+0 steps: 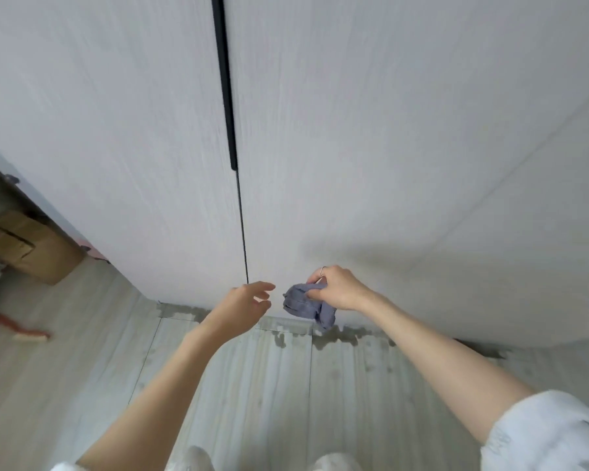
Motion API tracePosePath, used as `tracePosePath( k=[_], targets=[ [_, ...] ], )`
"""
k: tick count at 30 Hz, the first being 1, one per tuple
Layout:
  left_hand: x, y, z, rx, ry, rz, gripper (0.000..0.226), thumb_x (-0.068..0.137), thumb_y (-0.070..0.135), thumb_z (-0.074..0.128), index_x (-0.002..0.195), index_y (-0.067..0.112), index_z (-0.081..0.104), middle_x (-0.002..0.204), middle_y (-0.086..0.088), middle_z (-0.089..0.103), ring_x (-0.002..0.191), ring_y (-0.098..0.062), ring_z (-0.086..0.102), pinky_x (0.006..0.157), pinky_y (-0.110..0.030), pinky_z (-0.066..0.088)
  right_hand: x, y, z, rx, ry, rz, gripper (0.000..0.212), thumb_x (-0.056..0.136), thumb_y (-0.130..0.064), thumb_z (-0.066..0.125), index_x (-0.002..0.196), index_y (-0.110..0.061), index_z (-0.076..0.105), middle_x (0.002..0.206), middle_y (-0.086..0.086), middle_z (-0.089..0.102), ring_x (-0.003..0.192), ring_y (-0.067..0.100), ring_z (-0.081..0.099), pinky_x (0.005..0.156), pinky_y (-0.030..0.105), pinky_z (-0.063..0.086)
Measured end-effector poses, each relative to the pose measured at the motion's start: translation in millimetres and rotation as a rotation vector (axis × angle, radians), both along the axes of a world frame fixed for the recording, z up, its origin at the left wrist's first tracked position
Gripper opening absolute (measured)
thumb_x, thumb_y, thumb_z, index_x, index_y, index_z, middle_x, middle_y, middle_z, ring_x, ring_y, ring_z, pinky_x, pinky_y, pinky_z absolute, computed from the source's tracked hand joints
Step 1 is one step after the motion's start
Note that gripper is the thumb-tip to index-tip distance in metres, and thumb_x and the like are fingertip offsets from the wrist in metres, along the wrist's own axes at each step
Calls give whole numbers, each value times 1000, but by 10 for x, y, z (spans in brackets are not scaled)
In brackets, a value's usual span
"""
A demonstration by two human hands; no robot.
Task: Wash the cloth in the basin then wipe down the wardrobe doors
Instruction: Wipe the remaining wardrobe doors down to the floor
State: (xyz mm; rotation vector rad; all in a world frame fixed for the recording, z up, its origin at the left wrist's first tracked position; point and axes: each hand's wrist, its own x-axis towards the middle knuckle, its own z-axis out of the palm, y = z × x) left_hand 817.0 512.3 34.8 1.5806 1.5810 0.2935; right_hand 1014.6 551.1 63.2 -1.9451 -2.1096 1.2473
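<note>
Pale grey wardrobe doors (354, 147) fill the upper view, split by a dark vertical handle strip (225, 90) and a thin seam below it. My right hand (337, 288) grips a bunched blue-grey cloth (303, 304) low down, close to the right door's bottom edge. A ring shows on one finger. My left hand (249, 300) hovers just left of the cloth with fingers loosely spread, holding nothing and a small gap away from it. No basin is in view.
Wet dark patches (337, 334) mark the light wood-look floor along the wardrobe base. A cardboard box (31, 249) sits at the left beside the wardrobe's side. A red-handled brush (17, 329) lies on the floor further left. My feet show at the bottom edge.
</note>
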Motion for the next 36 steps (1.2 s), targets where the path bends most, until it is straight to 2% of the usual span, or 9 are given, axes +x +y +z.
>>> tracePosePath(
  k=[4,10,12,14,17,21,24,30,36],
  targets=[
    [471,-17,1012,76,-9,-54,36,96,16,50,132,20,53,126,0,58,95,-11,55,84,-22,42,481,-179,931,-77,149,-207,21,87,-20,63,106,-11,63,85,-4,57,82,13,53,52,13,37],
    [1109,-19,2246,67,-163,-198,51,88,34,64,135,29,46,130,11,50,115,-11,52,95,-26,43,1073,-510,1944,-201,467,-519,6,88,-17,63,89,-11,63,84,5,62,72,13,58,60,23,48],
    [1302,-5,2546,5,-207,-279,59,83,32,71,135,30,44,127,13,51,114,-9,51,90,-22,42,1242,-558,2220,-189,532,-581,10,91,-20,60,90,-10,63,82,5,62,71,14,58,61,23,47],
    [1459,7,2726,10,-223,-338,49,81,29,74,124,29,52,117,13,57,104,-8,58,86,-21,46,1380,-576,2428,-157,556,-619,15,94,-23,56,86,-11,61,84,7,62,74,17,58,64,25,45],
    [1679,14,2903,71,-235,-326,21,82,26,72,95,28,55,100,8,61,87,-11,63,80,-29,51,1557,-658,2702,-104,526,-622,20,94,-28,54,84,-11,59,85,8,60,77,19,57,63,24,43],
    [1979,6,3212,77,-289,-319,5,92,20,60,91,15,58,94,-3,61,81,-19,62,83,-32,55,1798,-823,3037,-63,591,-628,29,95,-38,52,85,-12,60,80,4,62,72,16,59,63,23,45],
    [2159,-10,3498,49,-398,-280,14,96,19,54,92,7,59,93,-8,60,88,-20,62,87,-33,55,2023,-877,3269,-65,719,-592,37,90,-42,57,93,-5,62,89,10,65,81,20,62,72,27,48],
    [2891,66,4129,102,-679,-81,28,99,22,47,105,-5,54,94,-15,56,83,-21,62,68,-27,58,2806,-864,3766,83,730,-454,23,84,-19,68,100,-3,63,93,11,62,89,23,53,78,37,38],
    [3809,121,4589,159,-776,103,18,93,25,57,93,10,48,74,-8,53,55,-16,53,49,-25,53,3602,-820,4255,420,784,-367,25,87,-2,62,112,-5,60,112,8,59,89,9,59,73,12,46]
  ],
)
